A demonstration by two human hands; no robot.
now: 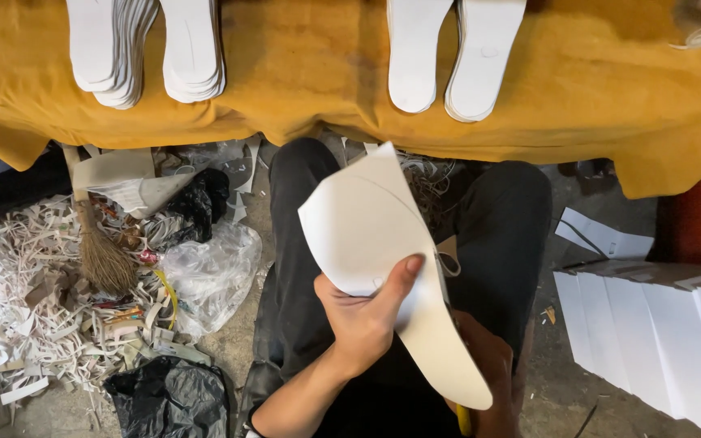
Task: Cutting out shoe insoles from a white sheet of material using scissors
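One white sheet (367,227) — long axis upper-left to lower-right.

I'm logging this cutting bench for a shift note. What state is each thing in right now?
White sheet: held up over the lap, partly cut along a curve.
Left hand: gripping the sheet, thumb on top.
Right hand: mostly hidden behind the sheet; grip unclear.
Insole stacks: lying flat on the yellow cloth.
Sheet pile: stacked, uncut.
Broom: lying among paper scraps.
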